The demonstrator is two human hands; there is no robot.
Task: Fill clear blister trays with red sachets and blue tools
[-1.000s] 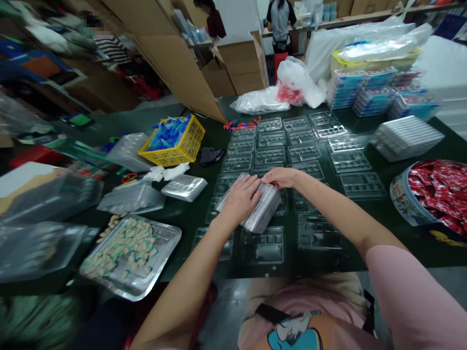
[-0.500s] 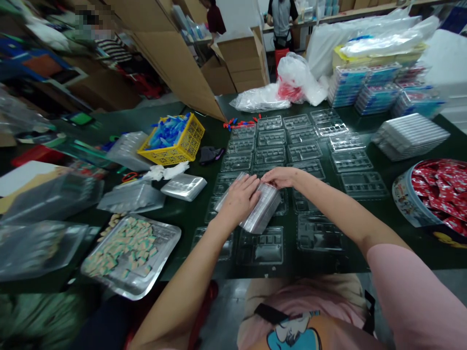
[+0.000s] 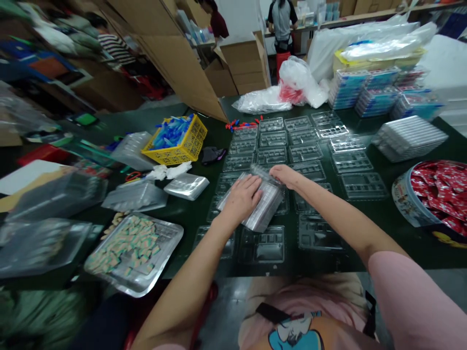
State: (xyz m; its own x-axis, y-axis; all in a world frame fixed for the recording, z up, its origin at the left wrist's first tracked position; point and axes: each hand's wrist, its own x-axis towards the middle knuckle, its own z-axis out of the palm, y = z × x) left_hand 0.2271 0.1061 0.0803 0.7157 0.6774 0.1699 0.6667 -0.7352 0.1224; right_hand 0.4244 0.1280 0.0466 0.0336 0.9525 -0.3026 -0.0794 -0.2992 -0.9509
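Observation:
My left hand (image 3: pixel 241 197) lies across a thick stack of clear plastic blister trays (image 3: pixel 264 210), its fingers over the top and the thumb near the side, holding the stack tilted above the table. At the far end of this stack my right hand (image 3: pixel 286 176) pinches a single clear blister tray (image 3: pixel 262 173), whose edge stands up off the others. Its fingertips are partly hidden behind the hand. Under and around the stack, rows of single blister trays lie spread on the dark green table, such as a near tray (image 3: pixel 270 245) and a right-hand tray (image 3: pixel 365 185).
To the left are a metal tray (image 3: pixel 171 231) of small green-edged pieces, a yellow basket (image 3: pixel 193 146) of blue items and a wrapped clear pack (image 3: pixel 187 186). On the right stand a round tub (image 3: pixel 406 204) of red packets and another tray stack (image 3: pixel 410 138). People work behind.
My right hand has moved slightly right and away from the left fingers, raising one tray's edge off the stack. My left hand stays on the stack.

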